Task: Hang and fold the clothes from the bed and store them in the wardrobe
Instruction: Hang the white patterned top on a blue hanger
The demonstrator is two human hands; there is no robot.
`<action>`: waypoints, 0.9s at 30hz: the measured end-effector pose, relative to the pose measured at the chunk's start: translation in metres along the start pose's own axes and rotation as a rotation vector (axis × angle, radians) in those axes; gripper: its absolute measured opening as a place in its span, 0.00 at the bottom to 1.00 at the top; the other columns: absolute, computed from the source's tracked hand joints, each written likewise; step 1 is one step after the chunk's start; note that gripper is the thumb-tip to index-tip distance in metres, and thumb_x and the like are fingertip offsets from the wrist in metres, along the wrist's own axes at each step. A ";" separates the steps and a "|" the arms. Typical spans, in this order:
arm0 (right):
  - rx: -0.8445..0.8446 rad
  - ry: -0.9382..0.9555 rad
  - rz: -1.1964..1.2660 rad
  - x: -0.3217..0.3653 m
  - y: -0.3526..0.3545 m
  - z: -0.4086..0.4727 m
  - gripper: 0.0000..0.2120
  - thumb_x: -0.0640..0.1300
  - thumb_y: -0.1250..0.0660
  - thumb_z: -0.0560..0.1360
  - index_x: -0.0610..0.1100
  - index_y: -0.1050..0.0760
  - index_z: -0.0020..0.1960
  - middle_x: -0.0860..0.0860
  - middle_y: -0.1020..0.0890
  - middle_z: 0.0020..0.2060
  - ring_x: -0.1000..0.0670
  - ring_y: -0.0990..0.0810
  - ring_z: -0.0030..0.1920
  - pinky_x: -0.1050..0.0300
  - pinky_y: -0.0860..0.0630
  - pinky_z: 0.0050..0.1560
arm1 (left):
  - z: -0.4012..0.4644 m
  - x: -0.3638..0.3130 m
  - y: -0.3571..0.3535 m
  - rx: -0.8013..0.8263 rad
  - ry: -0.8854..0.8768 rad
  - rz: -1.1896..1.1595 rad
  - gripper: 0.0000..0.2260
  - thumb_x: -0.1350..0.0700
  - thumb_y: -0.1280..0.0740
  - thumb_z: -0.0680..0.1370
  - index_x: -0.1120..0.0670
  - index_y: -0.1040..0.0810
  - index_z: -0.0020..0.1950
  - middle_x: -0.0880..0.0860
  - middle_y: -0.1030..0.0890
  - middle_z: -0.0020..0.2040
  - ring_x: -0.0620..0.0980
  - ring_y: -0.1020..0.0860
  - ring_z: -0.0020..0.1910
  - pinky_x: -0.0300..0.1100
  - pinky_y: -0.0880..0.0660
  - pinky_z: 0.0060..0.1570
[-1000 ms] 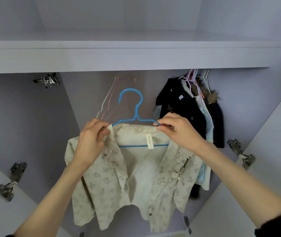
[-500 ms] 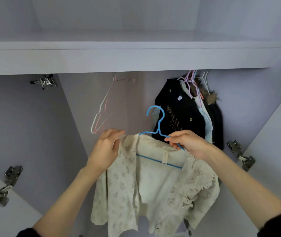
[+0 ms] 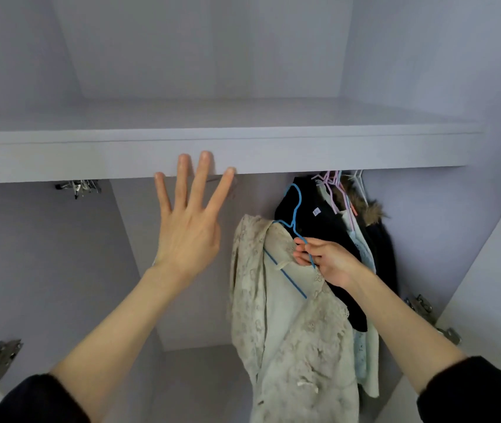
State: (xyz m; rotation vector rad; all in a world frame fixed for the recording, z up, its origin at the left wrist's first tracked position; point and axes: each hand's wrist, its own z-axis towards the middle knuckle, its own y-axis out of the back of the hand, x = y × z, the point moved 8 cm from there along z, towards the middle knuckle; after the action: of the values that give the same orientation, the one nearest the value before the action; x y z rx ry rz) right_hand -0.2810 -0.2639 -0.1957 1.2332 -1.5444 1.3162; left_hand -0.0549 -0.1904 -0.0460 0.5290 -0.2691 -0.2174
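Head view: a cream, floral-patterned lace blouse (image 3: 292,325) hangs on a thin blue wire hanger (image 3: 295,215), twisted nearly edge-on, its fabric bunched and draping downward inside the pale lilac wardrobe (image 3: 243,151). The right hand (image 3: 325,264) pinches the hanger's sloping wire just below the neck, fingers curled round it; the hook rises above and left of that grip, the horizontal bar and most of the blouse fall below and left of it. Dark and pale garments (image 3: 334,227) on pastel hangers hang immediately behind the grip. The left hand (image 3: 189,221) is spread flat, holding nothing, well left of the blouse, fingertips (image 3: 205,157) overlapping the shelf's front edge.
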 end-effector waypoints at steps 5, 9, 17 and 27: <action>-0.002 0.043 0.082 0.026 -0.002 0.034 0.17 0.34 0.47 0.82 0.33 0.35 0.69 0.40 0.26 0.60 0.41 0.25 0.62 0.55 0.22 0.50 | 0.005 0.001 -0.007 -0.035 -0.017 0.101 0.46 0.70 0.31 0.63 0.51 0.47 0.76 0.60 0.49 0.75 0.68 0.50 0.73 0.71 0.56 0.63; -0.026 0.110 0.139 0.054 -0.001 0.054 0.17 0.35 0.48 0.82 0.33 0.37 0.70 0.39 0.28 0.64 0.40 0.27 0.64 0.57 0.24 0.53 | 0.004 0.000 -0.009 -0.041 -0.021 0.128 0.47 0.68 0.30 0.61 0.51 0.48 0.76 0.60 0.49 0.75 0.68 0.51 0.72 0.71 0.57 0.63; -0.081 0.177 0.193 0.085 0.011 0.092 0.18 0.34 0.47 0.82 0.31 0.38 0.70 0.38 0.24 0.55 0.53 0.17 0.36 0.65 0.20 0.41 | 0.005 -0.001 -0.013 -0.037 -0.013 0.133 0.48 0.66 0.29 0.61 0.51 0.49 0.76 0.59 0.50 0.75 0.69 0.53 0.72 0.70 0.59 0.64; -0.377 0.127 -0.101 0.091 0.060 0.102 0.05 0.38 0.44 0.78 0.42 0.29 0.49 0.46 0.27 0.27 0.53 0.26 0.21 0.66 0.32 0.21 | 0.004 0.000 -0.013 -0.022 -0.008 0.138 0.49 0.67 0.32 0.62 0.49 0.53 0.76 0.58 0.52 0.76 0.68 0.55 0.73 0.69 0.58 0.65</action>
State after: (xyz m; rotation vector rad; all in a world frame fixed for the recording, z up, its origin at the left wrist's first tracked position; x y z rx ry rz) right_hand -0.3579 -0.3816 -0.1448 0.9572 -1.5322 0.9639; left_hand -0.0573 -0.2034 -0.0500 0.4861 -0.3096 -0.0886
